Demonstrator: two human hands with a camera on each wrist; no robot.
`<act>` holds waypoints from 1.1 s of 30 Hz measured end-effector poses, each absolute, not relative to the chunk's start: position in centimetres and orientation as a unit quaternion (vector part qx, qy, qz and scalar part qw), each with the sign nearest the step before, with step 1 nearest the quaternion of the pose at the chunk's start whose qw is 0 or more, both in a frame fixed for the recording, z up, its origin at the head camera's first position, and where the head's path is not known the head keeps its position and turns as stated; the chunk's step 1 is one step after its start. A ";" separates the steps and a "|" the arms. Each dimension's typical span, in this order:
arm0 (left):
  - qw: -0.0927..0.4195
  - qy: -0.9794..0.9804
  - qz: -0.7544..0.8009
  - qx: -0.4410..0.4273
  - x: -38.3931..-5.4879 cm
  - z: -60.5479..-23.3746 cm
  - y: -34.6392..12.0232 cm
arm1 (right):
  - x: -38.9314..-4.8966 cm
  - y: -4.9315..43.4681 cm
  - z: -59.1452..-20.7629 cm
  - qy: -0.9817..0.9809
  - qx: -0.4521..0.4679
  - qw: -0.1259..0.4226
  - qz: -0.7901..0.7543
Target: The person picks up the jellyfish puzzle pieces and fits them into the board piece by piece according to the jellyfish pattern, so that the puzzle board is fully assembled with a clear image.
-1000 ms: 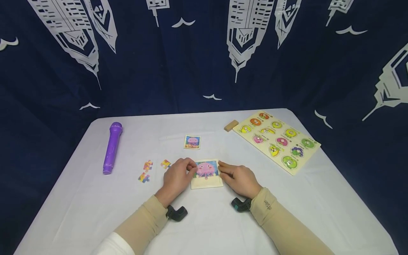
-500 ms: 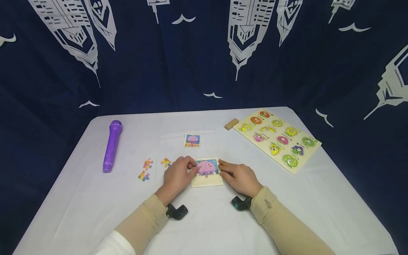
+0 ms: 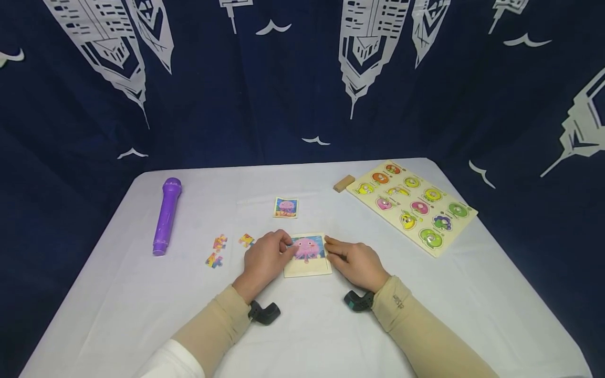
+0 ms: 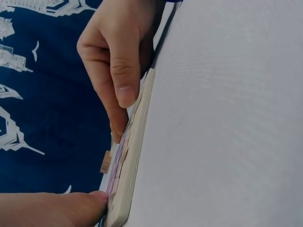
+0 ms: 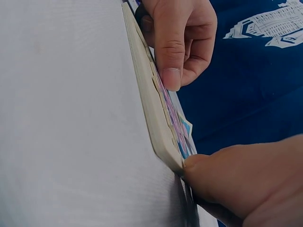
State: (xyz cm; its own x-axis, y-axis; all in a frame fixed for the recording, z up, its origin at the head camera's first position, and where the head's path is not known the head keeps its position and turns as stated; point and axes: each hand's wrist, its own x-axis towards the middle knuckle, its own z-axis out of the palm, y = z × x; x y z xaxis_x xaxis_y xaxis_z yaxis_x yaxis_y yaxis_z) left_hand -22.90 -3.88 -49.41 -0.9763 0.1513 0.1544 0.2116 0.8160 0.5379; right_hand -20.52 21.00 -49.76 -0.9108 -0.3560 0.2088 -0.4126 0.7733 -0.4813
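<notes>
A small jigsaw puzzle board (image 3: pixel 307 270) lies in front of me; its upper part shows a pink octopus on blue, its lower strip is bare wood. My left hand (image 3: pixel 266 257) holds its left side, the thumb pressing on the pieces and the other fingers curled. On the right edge, my right hand (image 3: pixel 355 264) grips with thumb and forefinger. In the left wrist view, the right hand's thumb and fingers (image 4: pixel 127 97) touch the board's edge. Loose jigsaw pieces (image 3: pixel 219 242) lie left of the left hand. Beyond the board is a small octopus picture card (image 3: pixel 285 208).
A purple microphone-shaped stick (image 3: pixel 167 216) lies at the left. At the back right lies a wooden fruit board (image 3: pixel 399 208) with several knobbed fruit shapes, a small wooden block (image 3: pixel 344 184) beside its corner. A dark blue patterned curtain (image 3: pixel 283 89) hangs behind the white table (image 3: pixel 472 315).
Both hands keep their places on the puzzle board. The head view has shifted very slightly; nothing else has visibly moved.
</notes>
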 end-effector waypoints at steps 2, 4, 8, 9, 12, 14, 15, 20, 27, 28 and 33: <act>0.053 -0.953 -0.284 -0.095 -23.0 -49.4 -3.8 | -20.6 21.0 -49.8 -0.939 0.206 0.055 0.268; 0.055 -0.954 -0.280 -0.096 -23.0 -49.4 -3.8 | -20.6 21.1 -49.8 -0.938 0.208 0.059 0.269; 0.055 -0.954 -0.278 -0.097 -23.1 -49.4 -3.7 | -20.6 21.1 -49.8 -0.937 0.211 0.063 0.271; 0.054 -0.954 -0.278 -0.096 -23.1 -49.4 -3.7 | -20.6 21.1 -49.8 -0.937 0.212 0.063 0.271; 0.052 -0.954 -0.279 -0.096 -23.1 -49.4 -3.7 | -20.6 21.1 -49.7 -0.936 0.213 0.062 0.272; 0.053 -0.954 -0.280 -0.098 -23.2 -49.4 -3.7 | -20.6 21.0 -49.6 -0.937 0.212 0.062 0.272; 0.055 -0.953 -0.280 -0.099 -23.1 -49.4 -3.7 | -20.6 21.0 -49.6 -0.937 0.212 0.062 0.272; 0.063 -0.953 -0.277 -0.105 -23.1 -49.5 -3.9 | -20.6 21.0 -49.7 -0.937 0.211 0.059 0.273; 0.059 -0.949 -0.291 -0.104 -22.7 -49.4 -3.9 | -20.5 21.0 -49.7 -0.937 0.209 0.059 0.273; 0.058 -0.949 -0.292 -0.103 -22.7 -49.4 -3.9 | -20.4 21.0 -49.7 -0.937 0.208 0.058 0.273; 0.056 -0.948 -0.294 -0.110 -22.6 -49.4 -4.1 | -20.4 21.0 -49.7 -0.937 0.208 0.056 0.274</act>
